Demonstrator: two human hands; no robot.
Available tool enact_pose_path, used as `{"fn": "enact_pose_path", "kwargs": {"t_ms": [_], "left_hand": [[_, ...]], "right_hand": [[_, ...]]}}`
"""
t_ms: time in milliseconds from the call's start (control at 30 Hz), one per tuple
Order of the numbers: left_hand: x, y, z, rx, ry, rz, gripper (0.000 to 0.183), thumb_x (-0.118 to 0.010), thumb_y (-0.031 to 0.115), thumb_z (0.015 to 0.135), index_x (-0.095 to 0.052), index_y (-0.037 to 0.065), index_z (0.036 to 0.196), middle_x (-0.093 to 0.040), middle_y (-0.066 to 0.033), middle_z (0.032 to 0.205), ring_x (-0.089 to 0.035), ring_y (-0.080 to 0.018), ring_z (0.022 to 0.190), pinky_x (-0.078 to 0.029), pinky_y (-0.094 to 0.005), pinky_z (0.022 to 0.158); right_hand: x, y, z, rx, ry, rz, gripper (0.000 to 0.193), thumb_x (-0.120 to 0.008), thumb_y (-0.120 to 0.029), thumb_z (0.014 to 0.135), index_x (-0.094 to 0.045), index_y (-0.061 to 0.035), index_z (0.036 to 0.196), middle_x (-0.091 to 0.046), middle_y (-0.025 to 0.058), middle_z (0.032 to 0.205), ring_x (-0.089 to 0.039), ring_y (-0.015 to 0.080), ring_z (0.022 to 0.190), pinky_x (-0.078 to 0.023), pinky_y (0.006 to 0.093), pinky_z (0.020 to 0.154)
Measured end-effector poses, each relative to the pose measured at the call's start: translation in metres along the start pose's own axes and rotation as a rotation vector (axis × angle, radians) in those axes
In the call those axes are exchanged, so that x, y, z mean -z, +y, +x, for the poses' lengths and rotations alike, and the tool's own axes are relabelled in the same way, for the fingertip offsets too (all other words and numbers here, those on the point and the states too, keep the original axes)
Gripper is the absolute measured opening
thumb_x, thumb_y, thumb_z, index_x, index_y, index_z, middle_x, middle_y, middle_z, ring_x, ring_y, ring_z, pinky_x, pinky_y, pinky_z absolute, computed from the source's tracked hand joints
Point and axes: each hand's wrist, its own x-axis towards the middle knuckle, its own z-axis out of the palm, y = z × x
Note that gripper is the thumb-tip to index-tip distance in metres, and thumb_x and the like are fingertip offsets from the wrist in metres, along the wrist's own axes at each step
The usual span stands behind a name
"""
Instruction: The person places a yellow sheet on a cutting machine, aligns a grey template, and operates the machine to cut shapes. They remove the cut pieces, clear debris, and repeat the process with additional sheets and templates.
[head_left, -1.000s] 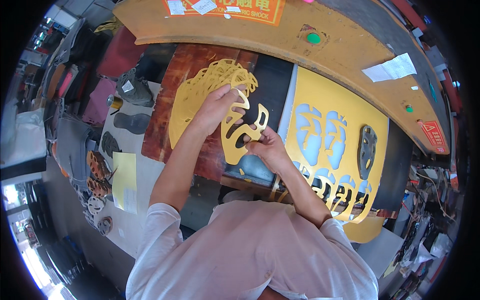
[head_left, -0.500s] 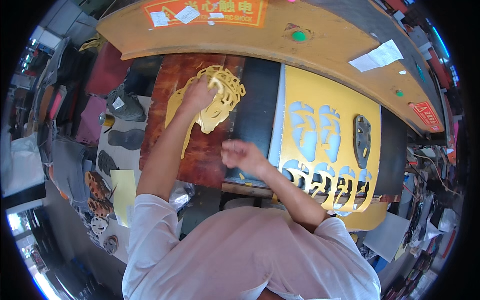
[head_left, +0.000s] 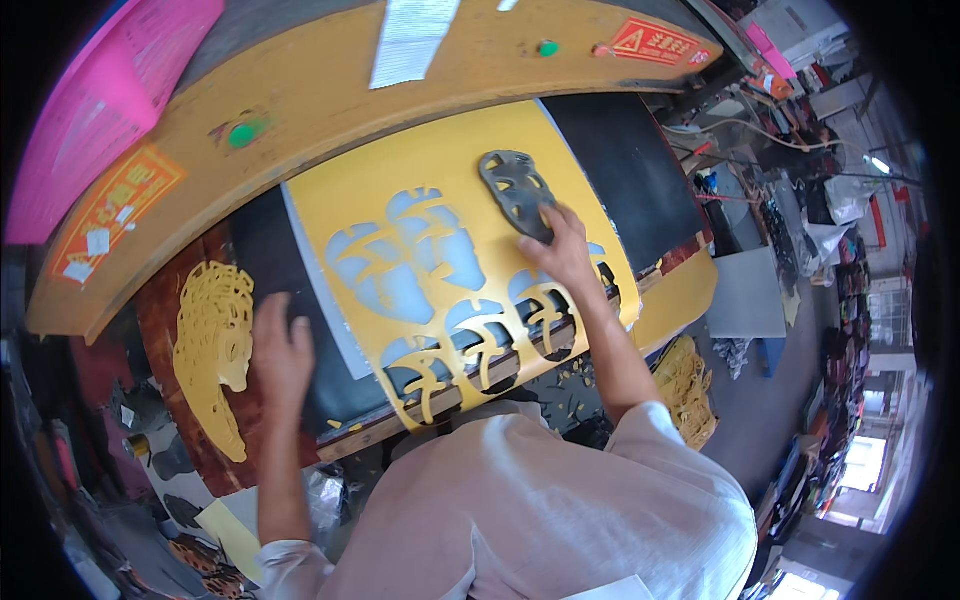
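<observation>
My right hand (head_left: 568, 250) holds the near end of a dark grey sole-shaped cutting die (head_left: 503, 183), thumb on one side and fingers on the other. The die lies on a yellow sheet (head_left: 440, 140), right of two sole-shaped cutouts. A row of further cutouts runs along the sheet's near edge, which hangs over the board's front. My left hand (head_left: 282, 345) is over the left side of the board, slightly blurred, fingers apart and holding nothing. Just left of it a pile of yellow cut pieces (head_left: 212, 325) rests on a reddish-brown board (head_left: 160, 300).
A yellow machine beam (head_left: 330, 95) with green buttons (head_left: 243, 135) spans the far side. A pink basket (head_left: 110, 100) stands at far left. Yellow scraps (head_left: 685, 390) lie below the board's right side, near a grey panel (head_left: 748, 295). Shoe parts lie at lower left.
The view has swung to the right. My left hand has let go of the yellow pieces and drawn away from them. My right hand has reached across to the die and taken hold of it.
</observation>
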Motion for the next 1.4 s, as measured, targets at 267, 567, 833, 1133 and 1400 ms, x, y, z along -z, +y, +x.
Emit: {"fn": "enact_pose_path", "kwargs": {"t_ms": [267, 567, 833, 1133, 1400], "left_hand": [[-0.188, 0.235, 0.005, -0.270, -0.113, -0.123, 0.043, -0.070, 0.017, 0.093, -0.067, 0.006, 0.135, -0.060, -0.0204, 0.146, -0.052, -0.0442, 0.141, -0.037, -0.0583, 0.122], [-0.217, 0.243, 0.002, -0.321, -0.085, 0.077, 0.041, -0.064, 0.020, 0.093, -0.070, 0.007, 0.131, -0.061, -0.0189, 0.146, -0.052, -0.0420, 0.142, -0.034, -0.0604, 0.123], [-0.214, 0.252, 0.007, -0.334, -0.072, 0.111, 0.041, -0.063, 0.018, 0.093, -0.068, 0.007, 0.132, -0.061, -0.0209, 0.145, -0.053, -0.0453, 0.140, -0.036, -0.0605, 0.121], [-0.209, 0.260, 0.011, -0.385, -0.071, 0.103, 0.041, -0.061, 0.014, 0.095, -0.065, 0.001, 0.134, -0.058, -0.0246, 0.147, -0.051, -0.0478, 0.140, -0.036, -0.0580, 0.120], [-0.210, 0.258, 0.012, -0.377, -0.099, 0.124, 0.041, -0.059, 0.013, 0.095, -0.065, 0.000, 0.133, -0.058, -0.0254, 0.147, -0.051, -0.0476, 0.140, -0.035, -0.0578, 0.121]], "right_hand": [[-0.039, 0.038, 0.063, 0.261, 0.003, -0.061, 0.065, -0.083, -0.041, 0.072, -0.077, -0.0202, 0.133, -0.052, 0.0228, 0.155, -0.051, 0.0446, 0.134, -0.045, 0.0549, 0.115], [0.136, 0.173, 0.052, -0.048, 0.118, 0.436, 0.065, -0.090, -0.029, 0.074, -0.076, -0.0034, 0.132, -0.065, 0.0219, 0.146, -0.061, 0.0350, 0.138, -0.047, 0.0387, 0.116], [0.219, 0.335, -0.063, -0.477, 0.158, 2.033, 0.080, -0.067, -0.056, 0.097, -0.048, -0.0101, 0.160, -0.059, 0.0261, 0.147, -0.062, 0.0469, 0.128, -0.057, 0.0562, 0.104], [0.145, 0.394, -0.121, -0.708, 0.386, 2.310, 0.083, -0.047, -0.070, 0.105, -0.045, -0.0079, 0.161, -0.050, 0.0325, 0.156, -0.052, 0.0618, 0.135, -0.049, 0.0788, 0.104], [0.144, 0.392, -0.117, -0.533, 0.273, 2.470, 0.099, -0.036, -0.084, 0.101, -0.035, -0.0108, 0.167, -0.044, 0.0297, 0.163, -0.041, 0.0618, 0.146, -0.039, 0.0859, 0.108]]}}
